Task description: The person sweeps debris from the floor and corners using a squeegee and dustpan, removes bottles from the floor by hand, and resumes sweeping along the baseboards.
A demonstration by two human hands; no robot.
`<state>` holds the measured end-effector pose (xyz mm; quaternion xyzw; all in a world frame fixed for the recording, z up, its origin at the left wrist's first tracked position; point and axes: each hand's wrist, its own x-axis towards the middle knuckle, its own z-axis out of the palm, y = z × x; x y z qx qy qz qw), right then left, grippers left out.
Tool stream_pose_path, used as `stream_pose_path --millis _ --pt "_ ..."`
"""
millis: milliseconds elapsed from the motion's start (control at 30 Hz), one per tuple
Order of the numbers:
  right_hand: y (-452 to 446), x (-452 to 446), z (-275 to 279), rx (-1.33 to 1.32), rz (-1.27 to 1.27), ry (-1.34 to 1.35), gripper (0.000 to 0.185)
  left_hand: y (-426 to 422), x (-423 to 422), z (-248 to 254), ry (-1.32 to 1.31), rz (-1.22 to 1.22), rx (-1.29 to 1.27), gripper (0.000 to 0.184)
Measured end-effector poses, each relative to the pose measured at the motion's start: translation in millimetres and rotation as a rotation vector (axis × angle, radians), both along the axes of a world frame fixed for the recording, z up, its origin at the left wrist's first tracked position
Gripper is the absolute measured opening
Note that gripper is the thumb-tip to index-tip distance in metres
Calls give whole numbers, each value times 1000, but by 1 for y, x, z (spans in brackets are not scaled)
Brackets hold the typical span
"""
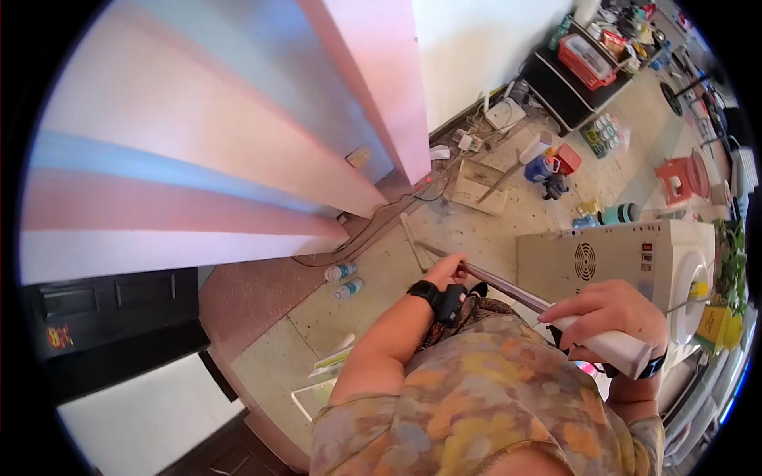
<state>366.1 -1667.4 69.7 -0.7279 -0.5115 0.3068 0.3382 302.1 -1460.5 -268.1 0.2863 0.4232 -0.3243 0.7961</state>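
A flat mop (520,295) runs slantwise across the front of my body, with a long metallic pole and a thick white grip end. Its head, a narrow pale bar (412,242), rests on the tiled floor; whether it carries a pad cannot be made out. My left hand (448,270) is closed round the pole lower down, nearer the head. Higher up, the fingers of my right hand (613,316) wrap round the white grip. A black device is strapped to each wrist.
Two water bottles (341,272) stand left of the mop head, near cables (379,218) along the striped wall. A shallow beige tray (481,188) lies ahead. At right stands a cream machine (599,258) with a vent. Farther off are a black crate (563,87) and a red stool (676,180).
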Motion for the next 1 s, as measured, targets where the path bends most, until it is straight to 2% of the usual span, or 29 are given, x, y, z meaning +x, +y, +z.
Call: stream_pose_path --millis 133,233,300,367,633,800,933,1000 --pt "9 10 3 38 116 49 10 34 -15 33 54 179 -26 16" --pt "9 9 3 156 125 92 12 53 -26 49 -74 348 44 17" --pt "9 6 5 178 -86 255 17 61 -29 69 -95 423 92 17" --pt "6 9 4 180 -89 284 18 65 -32 91 -125 509 199 18" --pt "7 -10 14 205 -197 286 19 83 -34 124 -228 628 372 16" --pt "18 -15 9 383 -232 192 20 94 -32 128 -304 682 382 17" --pt "52 3 -3 232 -182 284 19 123 -30 96 -279 791 402 19" --pt "73 11 -17 285 -68 114 17 137 -27 70 -296 807 369 20"
